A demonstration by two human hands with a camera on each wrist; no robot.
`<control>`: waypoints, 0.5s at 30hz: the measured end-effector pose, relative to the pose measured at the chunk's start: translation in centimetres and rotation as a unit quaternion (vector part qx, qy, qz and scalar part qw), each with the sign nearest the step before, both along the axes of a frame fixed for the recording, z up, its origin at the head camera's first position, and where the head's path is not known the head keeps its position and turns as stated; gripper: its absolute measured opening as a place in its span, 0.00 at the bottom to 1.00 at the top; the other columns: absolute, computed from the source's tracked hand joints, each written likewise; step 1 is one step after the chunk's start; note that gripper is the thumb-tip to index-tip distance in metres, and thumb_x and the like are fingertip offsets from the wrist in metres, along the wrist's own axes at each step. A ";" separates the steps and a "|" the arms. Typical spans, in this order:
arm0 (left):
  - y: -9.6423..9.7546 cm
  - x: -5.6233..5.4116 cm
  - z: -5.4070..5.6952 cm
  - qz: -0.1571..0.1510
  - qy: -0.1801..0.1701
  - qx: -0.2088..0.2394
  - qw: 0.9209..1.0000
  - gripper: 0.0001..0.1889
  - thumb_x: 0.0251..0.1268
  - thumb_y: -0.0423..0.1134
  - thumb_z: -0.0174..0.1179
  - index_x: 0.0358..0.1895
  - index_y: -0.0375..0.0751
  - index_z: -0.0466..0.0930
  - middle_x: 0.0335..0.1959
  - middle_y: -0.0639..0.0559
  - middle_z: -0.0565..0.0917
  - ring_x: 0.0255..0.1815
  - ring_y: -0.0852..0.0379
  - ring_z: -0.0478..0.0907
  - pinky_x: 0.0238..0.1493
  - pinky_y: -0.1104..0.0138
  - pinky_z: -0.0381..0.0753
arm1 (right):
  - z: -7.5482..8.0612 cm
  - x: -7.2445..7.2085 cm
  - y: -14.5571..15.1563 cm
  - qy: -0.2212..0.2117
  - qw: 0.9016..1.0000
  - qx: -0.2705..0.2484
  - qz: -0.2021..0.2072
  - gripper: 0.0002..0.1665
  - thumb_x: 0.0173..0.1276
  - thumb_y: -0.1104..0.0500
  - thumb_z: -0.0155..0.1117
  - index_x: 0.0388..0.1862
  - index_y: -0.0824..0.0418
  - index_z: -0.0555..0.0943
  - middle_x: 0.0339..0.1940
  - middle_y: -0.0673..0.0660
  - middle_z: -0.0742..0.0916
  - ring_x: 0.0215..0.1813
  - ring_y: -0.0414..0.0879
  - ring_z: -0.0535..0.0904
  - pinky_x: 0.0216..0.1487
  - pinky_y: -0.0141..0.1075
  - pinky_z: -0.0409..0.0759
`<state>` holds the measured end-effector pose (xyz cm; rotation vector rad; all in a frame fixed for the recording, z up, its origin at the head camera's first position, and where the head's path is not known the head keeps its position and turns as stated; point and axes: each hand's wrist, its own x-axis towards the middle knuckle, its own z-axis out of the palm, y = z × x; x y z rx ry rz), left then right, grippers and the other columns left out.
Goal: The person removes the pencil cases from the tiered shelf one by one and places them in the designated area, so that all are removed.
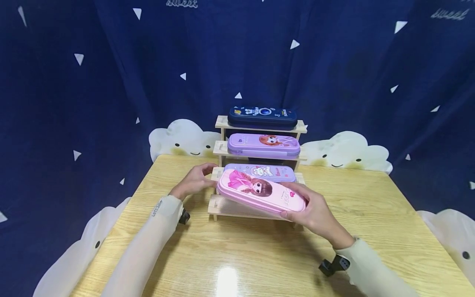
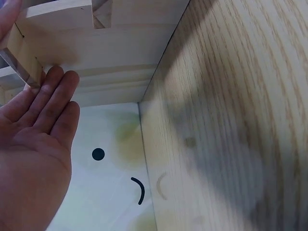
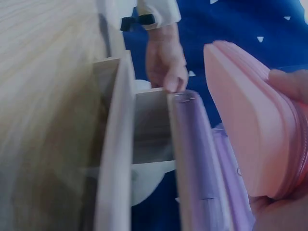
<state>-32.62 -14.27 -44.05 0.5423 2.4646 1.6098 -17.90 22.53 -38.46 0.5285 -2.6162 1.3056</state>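
Note:
My right hand (image 1: 317,211) grips the right end of a pink pencil case (image 1: 272,196) with a doll picture on its lid, thumb at the near side. The case is held tilted in front of a stepped wooden rack (image 1: 226,206), above its lowest shelf, partly covering a lilac rabbit pencil case (image 1: 283,171) on the shelf behind. At the rack's left side, my left hand (image 1: 194,180) holds the end of a shelf. In the left wrist view its fingers (image 2: 60,98) reach behind the shelf end, with the thumb on the other side.
On the upper shelves lie a purple doll pencil case (image 1: 252,142) and, at the top, a dark blue astronaut pencil case (image 1: 245,119). The rack stands on a wood-grain table (image 1: 208,255). Behind hangs a navy curtain (image 1: 237,53) with white triangles and clouds.

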 end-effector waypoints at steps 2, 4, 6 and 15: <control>0.0 0.0 0.0 0.002 -0.003 -0.004 1.000 0.40 0.50 0.37 0.77 0.69 0.37 0.71 0.69 0.38 0.77 0.74 0.39 0.70 0.79 0.45 0.63 | 0.7 0.0 0.3 0.000 1.000 -0.010 -0.012 0.45 0.51 0.55 0.83 0.70 0.45 0.76 0.68 0.53 0.82 0.55 0.41 0.76 0.52 0.25 0.72; 0.0 0.0 -0.1 0.006 -0.005 -0.010 1.000 0.42 0.48 0.41 0.79 0.69 0.37 0.71 0.70 0.39 0.77 0.75 0.39 0.69 0.80 0.44 0.61 | 1.4 0.0 0.7 0.002 0.999 -0.029 -0.020 0.45 0.53 0.57 0.82 0.71 0.49 0.76 0.68 0.54 0.82 0.55 0.39 0.76 0.51 0.22 0.73; -0.1 0.0 -0.2 0.008 -0.005 -0.016 1.000 0.44 0.47 0.44 0.80 0.70 0.38 0.70 0.70 0.39 0.77 0.75 0.39 0.69 0.80 0.44 0.61 | 2.0 -0.1 1.1 0.006 0.999 -0.047 -0.026 0.44 0.54 0.60 0.81 0.72 0.53 0.75 0.68 0.56 0.81 0.55 0.37 0.76 0.51 0.20 0.74; -0.1 -0.1 -0.2 0.000 0.008 -0.017 1.000 0.41 0.47 0.43 0.80 0.68 0.40 0.72 0.69 0.41 0.78 0.75 0.40 0.70 0.80 0.44 0.61 | 4.5 -0.3 3.7 0.040 0.991 -0.067 -0.108 0.43 0.58 0.60 0.79 0.74 0.55 0.73 0.65 0.58 0.81 0.52 0.34 0.76 0.47 0.16 0.76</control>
